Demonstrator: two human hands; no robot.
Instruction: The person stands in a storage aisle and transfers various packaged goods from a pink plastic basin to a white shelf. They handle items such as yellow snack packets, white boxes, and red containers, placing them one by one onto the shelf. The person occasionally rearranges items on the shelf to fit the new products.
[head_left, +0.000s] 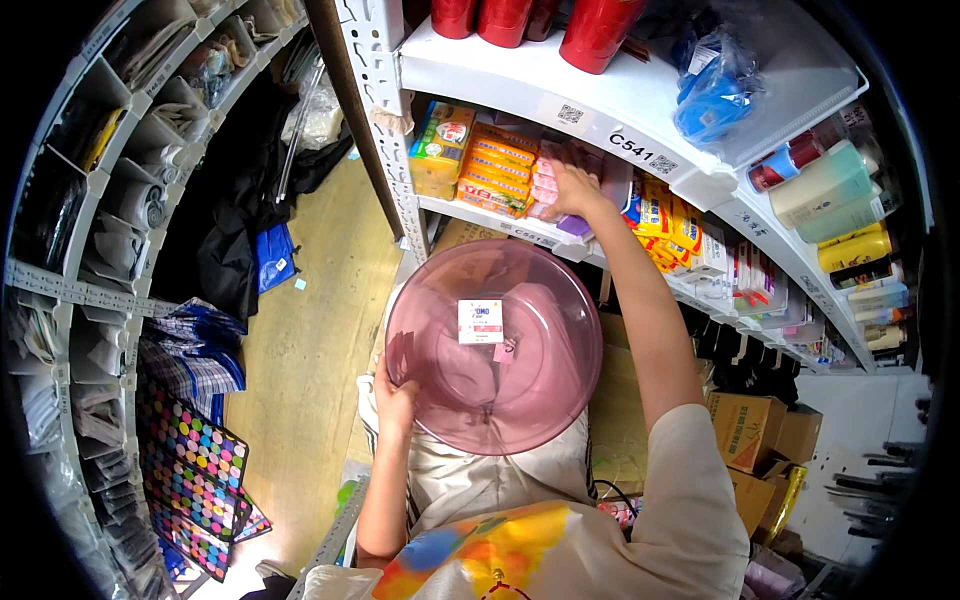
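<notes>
My left hand (397, 401) grips the left rim of a translucent pink plastic basin (551, 375), held over my lap. Inside the basin a small white printed carton (480, 321) lies beside a small pink tag (504, 350). My right hand (576, 191) reaches into a white metal shelf and touches a stack of pink wrapped bars (544, 180). Whether its fingers have closed around one is hidden. Left of that stack are orange wrapped soap bars (495, 171) and a yellow-green multipack (442, 150). Something purple (574, 225) lies under my right hand.
Above my right hand, a shelf board (480, 71) carries red cups (510, 19) and a bagged blue item (716, 90). Yellow packets (667, 221) sit to the right, bottles (825, 191) beyond. Compartment shelving (139, 101) curves along the left. Cardboard boxes (750, 427) stand low at right.
</notes>
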